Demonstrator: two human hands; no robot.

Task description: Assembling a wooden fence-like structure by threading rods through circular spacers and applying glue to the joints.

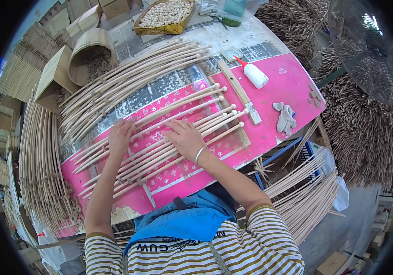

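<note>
A pink, heart-patterned bench is seen in a crowded workshop, with bundles of pale wooden sticks stacked at both sides and a wire-caged fan at the upper right. A white glue bottle with a red nozzle, a flat wooden ruler-like strip, a grey rag and a yellow woven basket of pale round beads are set on the bench. A row of long pale wooden rods with knobbed ends is laid slantwise across the pink surface. The left hand and the right hand are pressed flat on these rods, each grip spread, nothing pinched.
</note>
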